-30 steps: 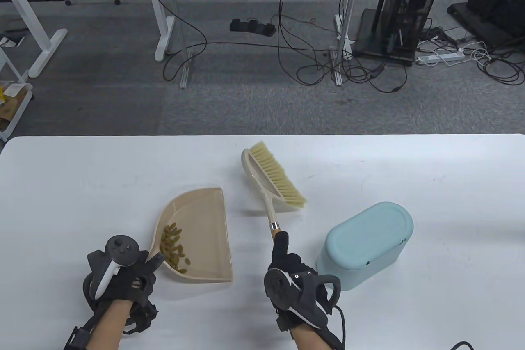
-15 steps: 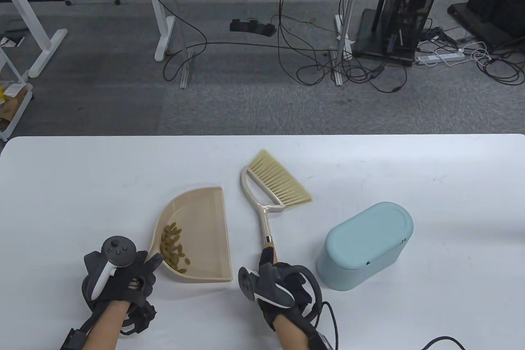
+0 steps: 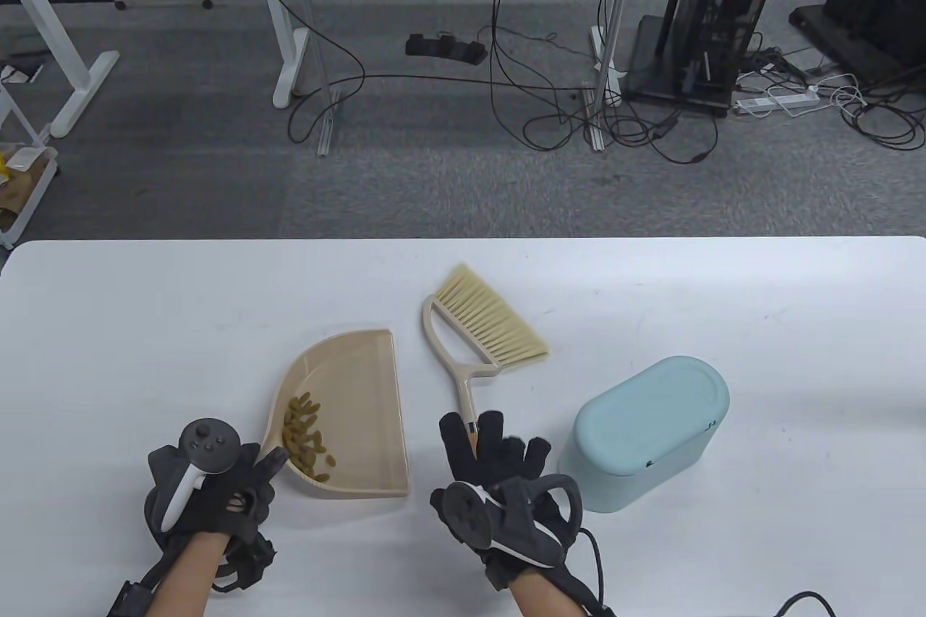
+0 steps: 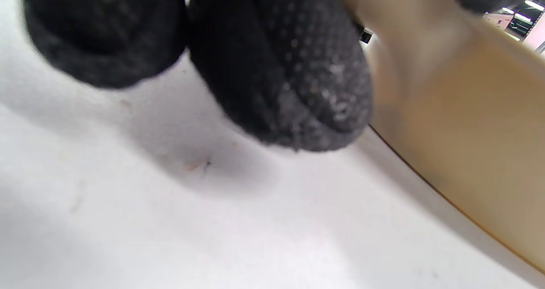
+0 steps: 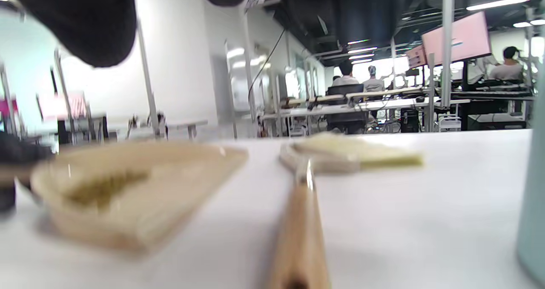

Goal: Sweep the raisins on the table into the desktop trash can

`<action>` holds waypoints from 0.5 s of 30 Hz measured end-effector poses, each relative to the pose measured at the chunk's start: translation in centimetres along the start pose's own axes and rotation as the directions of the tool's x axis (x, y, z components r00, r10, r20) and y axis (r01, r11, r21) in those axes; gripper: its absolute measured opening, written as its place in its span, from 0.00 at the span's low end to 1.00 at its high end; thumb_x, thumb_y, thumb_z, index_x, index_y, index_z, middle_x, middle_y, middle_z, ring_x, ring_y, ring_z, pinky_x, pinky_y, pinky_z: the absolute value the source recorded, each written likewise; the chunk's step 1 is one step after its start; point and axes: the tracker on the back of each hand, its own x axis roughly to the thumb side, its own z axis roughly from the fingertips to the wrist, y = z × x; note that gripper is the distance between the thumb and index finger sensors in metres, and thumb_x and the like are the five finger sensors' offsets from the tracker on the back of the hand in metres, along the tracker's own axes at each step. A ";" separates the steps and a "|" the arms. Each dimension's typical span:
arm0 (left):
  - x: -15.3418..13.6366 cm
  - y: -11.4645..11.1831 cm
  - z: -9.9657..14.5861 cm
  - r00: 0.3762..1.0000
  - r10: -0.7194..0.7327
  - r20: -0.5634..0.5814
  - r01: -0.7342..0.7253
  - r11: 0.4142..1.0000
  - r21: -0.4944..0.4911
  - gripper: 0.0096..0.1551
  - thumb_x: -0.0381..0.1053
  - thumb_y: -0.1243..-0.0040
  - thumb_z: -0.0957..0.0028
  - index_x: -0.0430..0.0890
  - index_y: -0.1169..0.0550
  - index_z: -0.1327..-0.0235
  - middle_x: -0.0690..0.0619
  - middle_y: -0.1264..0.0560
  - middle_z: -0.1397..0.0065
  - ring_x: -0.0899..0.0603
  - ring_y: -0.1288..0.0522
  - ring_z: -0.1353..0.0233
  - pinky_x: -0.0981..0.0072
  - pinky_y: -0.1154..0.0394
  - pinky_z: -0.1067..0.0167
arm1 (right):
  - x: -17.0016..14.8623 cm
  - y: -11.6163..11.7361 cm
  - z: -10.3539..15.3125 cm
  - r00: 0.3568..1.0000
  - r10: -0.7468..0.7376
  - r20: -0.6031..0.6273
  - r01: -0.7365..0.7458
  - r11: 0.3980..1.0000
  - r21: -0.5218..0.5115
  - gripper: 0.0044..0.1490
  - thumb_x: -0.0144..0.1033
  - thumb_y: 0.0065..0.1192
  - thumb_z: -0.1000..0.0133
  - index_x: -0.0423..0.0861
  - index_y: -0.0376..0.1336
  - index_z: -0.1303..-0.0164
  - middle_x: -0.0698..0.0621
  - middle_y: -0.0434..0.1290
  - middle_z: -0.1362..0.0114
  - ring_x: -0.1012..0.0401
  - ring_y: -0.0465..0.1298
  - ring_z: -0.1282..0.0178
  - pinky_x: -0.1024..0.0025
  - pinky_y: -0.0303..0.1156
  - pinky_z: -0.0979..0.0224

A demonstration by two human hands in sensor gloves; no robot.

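Note:
A beige dustpan (image 3: 362, 414) lies on the white table (image 3: 145, 328) with several raisins (image 3: 307, 436) heaped near its handle. My left hand (image 3: 239, 490) grips the dustpan's handle; the pan shows at the right of the left wrist view (image 4: 468, 123). A beige brush (image 3: 477, 331) lies flat on the table, bristles away from me, wooden handle end toward my right hand (image 3: 499, 447). That hand hovers over the handle end with fingers spread and holds nothing. The pale blue trash can (image 3: 644, 429) stands to its right, lid shut. In the right wrist view the brush handle (image 5: 298, 238) lies below the raised fingers.
The trash can's wall (image 5: 532, 195) shows at the right edge of the right wrist view. Past the table's far edge are grey carpet, desk legs and cables (image 3: 506, 89).
My right hand lowered the brush flat onto the table, then let go of its handle and spread its fingers. The left hand and dustpan have stayed put.

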 end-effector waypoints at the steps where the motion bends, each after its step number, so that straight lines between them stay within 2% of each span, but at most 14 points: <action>1: 0.0 0.0 0.0 1.000 0.001 0.000 -0.001 1.000 -0.001 0.41 0.73 0.54 0.49 0.46 0.24 0.36 0.53 0.15 0.57 0.56 0.13 0.71 0.61 0.17 0.67 | -0.7 -0.9 -0.1 0.999 -0.039 -0.034 0.039 0.999 -0.005 0.58 0.64 0.61 0.47 0.53 0.41 0.12 0.38 0.42 0.11 0.35 0.46 0.13 0.22 0.35 0.26; 2: 0.0 0.0 0.0 1.000 0.001 -0.001 -0.001 1.000 0.000 0.41 0.73 0.55 0.49 0.46 0.24 0.36 0.53 0.15 0.57 0.56 0.13 0.71 0.61 0.17 0.67 | -2.4 -2.1 -0.3 0.991 -0.045 -0.124 0.042 0.999 -0.028 0.59 0.64 0.62 0.47 0.54 0.41 0.13 0.40 0.39 0.10 0.37 0.41 0.11 0.24 0.27 0.26; 4: 0.0 0.0 0.1 1.000 0.001 -0.003 -0.001 1.000 0.004 0.41 0.73 0.55 0.49 0.46 0.24 0.36 0.53 0.15 0.57 0.56 0.13 0.71 0.61 0.17 0.67 | -6.1 -3.2 -0.5 0.958 0.016 -0.285 -0.020 1.000 -0.011 0.63 0.68 0.61 0.47 0.55 0.35 0.12 0.41 0.33 0.10 0.39 0.33 0.11 0.26 0.20 0.29; 5: 0.0 -0.1 0.1 1.000 0.001 -0.005 -0.001 1.000 0.005 0.41 0.73 0.55 0.49 0.46 0.24 0.36 0.53 0.15 0.57 0.56 0.13 0.71 0.61 0.17 0.67 | -7.9 -3.4 -0.5 0.938 0.039 -0.346 -0.044 0.999 -0.007 0.64 0.70 0.59 0.48 0.55 0.33 0.12 0.41 0.31 0.11 0.40 0.31 0.11 0.26 0.19 0.30; 6: 0.0 -0.1 0.1 1.000 0.001 -0.006 -0.001 1.000 0.005 0.41 0.73 0.55 0.49 0.46 0.24 0.36 0.53 0.15 0.57 0.56 0.13 0.71 0.61 0.17 0.67 | -10.2 -3.3 -0.3 0.909 0.025 -0.416 -0.026 1.000 0.004 0.64 0.71 0.59 0.48 0.53 0.35 0.12 0.40 0.32 0.11 0.39 0.33 0.11 0.26 0.20 0.31; 8: 0.0 0.0 0.0 1.000 0.002 -0.008 -0.002 1.000 -0.002 0.41 0.73 0.55 0.49 0.46 0.24 0.36 0.53 0.15 0.57 0.56 0.13 0.71 0.61 0.17 0.67 | -12.8 -2.5 0.1 0.883 -0.073 -0.464 0.099 0.994 0.033 0.66 0.71 0.60 0.48 0.53 0.35 0.11 0.39 0.33 0.11 0.38 0.33 0.12 0.25 0.20 0.31; 11: 0.0 -0.1 0.0 1.000 0.004 -0.008 -0.004 1.000 -0.002 0.41 0.73 0.55 0.49 0.46 0.24 0.36 0.53 0.15 0.57 0.56 0.13 0.71 0.61 0.17 0.67 | -14.5 -1.0 0.1 0.881 -0.069 -0.467 0.110 0.992 0.062 0.64 0.71 0.61 0.49 0.50 0.41 0.11 0.37 0.39 0.10 0.37 0.38 0.11 0.24 0.23 0.30; 12: 0.0 -0.1 0.1 1.000 0.003 -0.010 -0.003 1.000 -0.003 0.41 0.74 0.55 0.49 0.46 0.24 0.36 0.53 0.15 0.57 0.56 0.13 0.71 0.61 0.17 0.67 | -14.9 -0.4 0.0 0.879 -0.079 -0.470 0.139 0.986 0.096 0.64 0.74 0.56 0.48 0.48 0.43 0.11 0.37 0.42 0.11 0.37 0.40 0.13 0.23 0.26 0.30; 13: 0.0 -0.1 0.1 1.000 0.002 -0.012 -0.002 1.000 -0.002 0.41 0.73 0.55 0.49 0.46 0.25 0.36 0.53 0.15 0.57 0.56 0.13 0.71 0.61 0.17 0.67 | -15.1 0.1 0.0 0.871 -0.142 -0.470 0.217 0.970 0.109 0.64 0.74 0.54 0.46 0.48 0.39 0.11 0.38 0.35 0.11 0.38 0.32 0.14 0.24 0.24 0.30; 14: 0.0 -0.1 0.1 1.000 0.001 -0.013 -0.001 1.000 -0.001 0.41 0.74 0.55 0.49 0.46 0.25 0.36 0.53 0.15 0.57 0.56 0.13 0.71 0.61 0.17 0.67 | -15.0 0.1 0.0 0.870 -0.169 -0.464 0.224 0.973 0.065 0.64 0.73 0.56 0.46 0.47 0.40 0.11 0.38 0.35 0.11 0.38 0.32 0.14 0.24 0.23 0.31; 15: 0.0 -0.1 0.1 1.000 0.001 -0.014 -0.001 1.000 -0.001 0.41 0.74 0.55 0.49 0.46 0.25 0.36 0.54 0.15 0.57 0.56 0.13 0.71 0.61 0.17 0.67 | -14.7 0.2 -0.1 0.881 -0.164 -0.443 0.189 0.982 0.014 0.63 0.71 0.59 0.47 0.43 0.43 0.12 0.36 0.39 0.12 0.36 0.35 0.14 0.23 0.25 0.30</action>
